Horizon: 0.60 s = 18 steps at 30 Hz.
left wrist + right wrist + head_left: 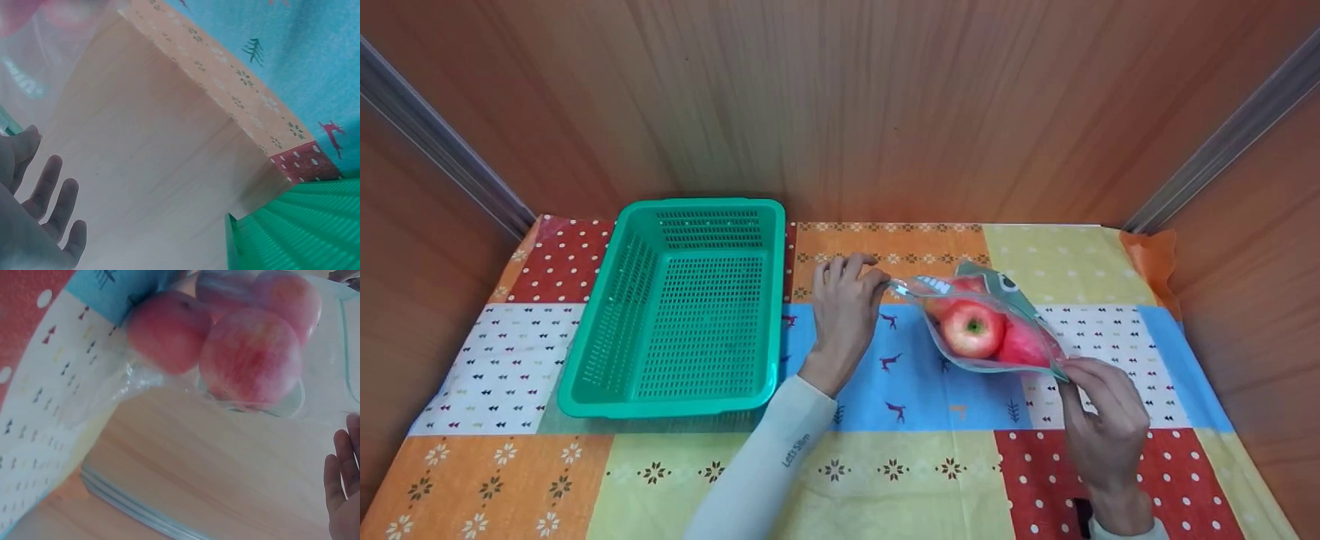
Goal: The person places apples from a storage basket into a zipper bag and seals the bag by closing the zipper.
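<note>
A clear plastic bag with a green printed side (pixel 1020 301) holds several red apples (pixel 973 330), seen through its open mouth in the head view. At the bag's left corner, the left hand (pixel 840 315) pinches the edge between thumb and forefinger while its other fingers spread loosely. The right hand (pixel 1110 424) grips the opposite corner, nearer the person. Between the two hands the mouth is stretched wide. In the right wrist view the apples (pixel 250 357) bulge against the clear side, and part of the right hand (pixel 346 481) shows at the edge.
A green plastic basket (pixel 776 315) with perforated walls stands left of the left hand, nothing inside it. Patchwork cloth (pixel 885 480) covers the table. Wooden panels (pixel 840 105) rise at the back and both sides.
</note>
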Tool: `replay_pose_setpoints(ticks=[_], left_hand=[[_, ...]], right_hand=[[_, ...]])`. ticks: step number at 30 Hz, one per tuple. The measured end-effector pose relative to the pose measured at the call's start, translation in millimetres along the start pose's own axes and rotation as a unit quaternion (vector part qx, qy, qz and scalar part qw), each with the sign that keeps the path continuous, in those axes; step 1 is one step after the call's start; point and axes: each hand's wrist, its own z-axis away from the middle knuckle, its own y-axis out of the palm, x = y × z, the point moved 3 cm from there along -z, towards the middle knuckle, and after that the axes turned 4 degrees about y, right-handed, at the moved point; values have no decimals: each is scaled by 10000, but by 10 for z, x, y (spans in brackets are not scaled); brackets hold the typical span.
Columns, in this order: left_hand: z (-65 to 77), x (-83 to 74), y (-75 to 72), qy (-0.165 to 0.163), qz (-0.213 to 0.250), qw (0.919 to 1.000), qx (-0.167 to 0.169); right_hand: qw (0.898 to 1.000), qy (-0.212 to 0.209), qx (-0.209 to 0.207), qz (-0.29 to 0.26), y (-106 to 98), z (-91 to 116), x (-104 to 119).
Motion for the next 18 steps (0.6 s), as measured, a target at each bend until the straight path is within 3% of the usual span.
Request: replay_pose_setpoints(ticks=[6,18], left_hand=[[-25,-30,-73,-13,111,9999,5],[-111,-103,-246,49,445,9989,-105]], right_hand=[[10000,75,-24,-1,-48,-66,-40],[9971,613,-176,-413,-131,-264,-142]])
